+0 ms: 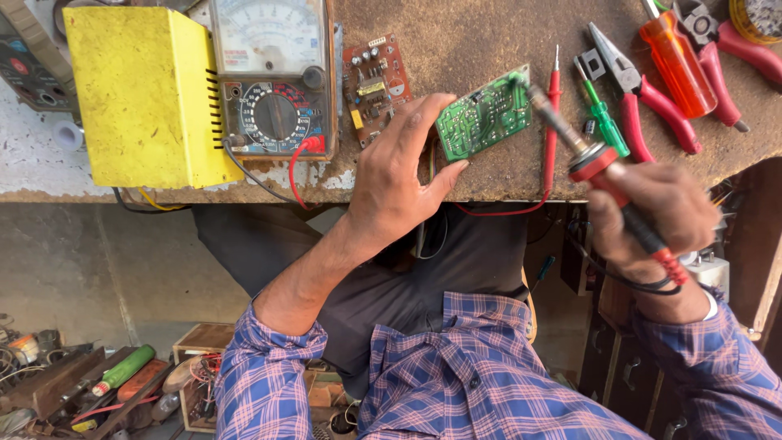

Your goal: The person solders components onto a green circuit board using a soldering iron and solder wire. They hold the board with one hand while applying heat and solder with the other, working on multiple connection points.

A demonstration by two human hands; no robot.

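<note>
My left hand (399, 175) grips a green circuit board (485, 118) by its near edge, holding it tilted just above the brown workbench (456, 49). My right hand (656, 216) is closed around the red-and-black handle of a soldering iron (599, 159). The iron's metal tip touches the board's upper right corner. A black cable runs from the iron's handle past my wrist.
A yellow metal box (147, 94) and an analog multimeter (273, 77) stand at the left, with a small brown circuit board (375, 85) beside them. A red probe (552, 122), green screwdriver (604, 114), red-handled pliers (643, 102) and orange-handled screwdriver (676, 61) lie at the right. Clutter covers the floor at lower left.
</note>
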